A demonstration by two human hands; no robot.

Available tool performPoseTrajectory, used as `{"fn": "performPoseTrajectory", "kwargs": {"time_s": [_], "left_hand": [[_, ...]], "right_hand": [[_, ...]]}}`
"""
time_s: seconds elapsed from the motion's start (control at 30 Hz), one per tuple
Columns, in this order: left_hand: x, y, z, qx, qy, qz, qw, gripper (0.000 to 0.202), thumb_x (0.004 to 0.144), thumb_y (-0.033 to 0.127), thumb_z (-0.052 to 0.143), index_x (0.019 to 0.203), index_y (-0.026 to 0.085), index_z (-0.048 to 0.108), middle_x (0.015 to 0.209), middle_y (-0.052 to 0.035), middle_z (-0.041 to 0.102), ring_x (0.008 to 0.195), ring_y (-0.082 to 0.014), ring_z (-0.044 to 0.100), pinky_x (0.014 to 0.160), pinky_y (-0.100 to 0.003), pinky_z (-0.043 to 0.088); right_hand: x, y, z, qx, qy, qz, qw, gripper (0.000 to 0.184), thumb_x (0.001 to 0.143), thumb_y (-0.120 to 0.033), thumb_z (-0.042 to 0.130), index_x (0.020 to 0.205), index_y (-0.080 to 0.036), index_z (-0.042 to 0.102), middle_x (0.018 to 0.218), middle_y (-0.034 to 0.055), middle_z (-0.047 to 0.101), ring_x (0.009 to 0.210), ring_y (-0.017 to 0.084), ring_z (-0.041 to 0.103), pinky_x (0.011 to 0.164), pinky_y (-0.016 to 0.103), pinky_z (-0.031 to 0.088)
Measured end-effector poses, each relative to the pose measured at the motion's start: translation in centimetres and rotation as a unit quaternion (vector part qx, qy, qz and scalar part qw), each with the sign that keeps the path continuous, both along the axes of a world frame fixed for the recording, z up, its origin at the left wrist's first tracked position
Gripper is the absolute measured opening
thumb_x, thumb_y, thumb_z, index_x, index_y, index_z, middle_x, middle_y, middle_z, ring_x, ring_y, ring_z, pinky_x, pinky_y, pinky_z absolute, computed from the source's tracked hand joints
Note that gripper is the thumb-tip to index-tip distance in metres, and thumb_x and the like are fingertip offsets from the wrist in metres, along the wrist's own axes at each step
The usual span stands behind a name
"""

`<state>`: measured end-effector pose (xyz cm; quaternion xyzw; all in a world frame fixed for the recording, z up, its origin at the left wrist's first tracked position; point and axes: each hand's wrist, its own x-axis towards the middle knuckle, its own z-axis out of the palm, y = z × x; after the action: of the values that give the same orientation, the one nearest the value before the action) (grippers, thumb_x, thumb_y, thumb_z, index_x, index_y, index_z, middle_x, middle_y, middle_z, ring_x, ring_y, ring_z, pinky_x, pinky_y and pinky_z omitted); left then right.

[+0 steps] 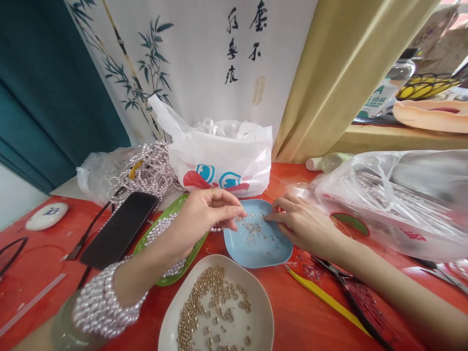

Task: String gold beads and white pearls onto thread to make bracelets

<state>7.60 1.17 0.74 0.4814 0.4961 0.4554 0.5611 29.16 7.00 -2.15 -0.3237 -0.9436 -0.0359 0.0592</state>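
Observation:
My left hand point(206, 214) hovers at the left rim of a blue dish point(234, 256), thumb and fingertips pinched together; whatever is between them is too small to make out. Inside the dish lie many tiny metal jewellery pins point(252, 229). Over the dish's right rim, my right hand point(302, 219) has its fingers curled and closed, their tips at the pins; I cannot see what they grip. Strands of pearly beads point(107, 302) wrap my left wrist, beside a green bangle point(66, 324). Below the blue dish sits a cream dish point(261, 297) of gold beads point(192, 302).
A green tray point(161, 282) of pearly beads lies under my left forearm, beside a black phone point(119, 229). Pliers point(340, 278) and a yellow-handled tool point(325, 297) lie near my right forearm. Plastic bags point(226, 156) stand behind, with bead strands point(153, 168) heaped alongside.

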Motion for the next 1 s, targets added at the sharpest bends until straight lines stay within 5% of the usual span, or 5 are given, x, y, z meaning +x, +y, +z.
{"fn": "performPoseTrajectory", "kwargs": {"time_s": [0.77, 1.0], "left_hand": [[0.2, 0.0, 0.3, -0.009, -0.006, -0.001, 1.0, 0.009, 0.065, 0.021, 0.066, 0.065, 0.014, 0.061, 0.06, 0.0003, 0.062, 0.053, -0.0084, 0.056, 0.057, -0.02, 0.046], [0.2, 0.0, 0.2, -0.004, 0.001, 0.002, 1.0, 0.009, 0.065, 0.022, 0.066, 0.065, 0.014, 0.061, 0.06, 0.0004, 0.062, 0.053, -0.009, 0.056, 0.057, -0.022, 0.045]], "right_hand": [[-1.1, 0.0, 0.2, -0.018, -0.013, 0.001, 1.0, 0.026, 0.078, -0.01, 0.048, 0.09, -0.02, 0.069, 0.086, 0.0081, 0.06, 0.079, 0.021, 0.048, 0.066, 0.031, 0.036], [-1.8, -1.0, 0.5, -0.042, -0.007, 0.06, 0.997, 0.037, 0.072, -0.002, 0.048, 0.096, -0.023, 0.067, 0.086, 0.0066, 0.059, 0.075, 0.018, 0.049, 0.061, 0.028, 0.037]]}}
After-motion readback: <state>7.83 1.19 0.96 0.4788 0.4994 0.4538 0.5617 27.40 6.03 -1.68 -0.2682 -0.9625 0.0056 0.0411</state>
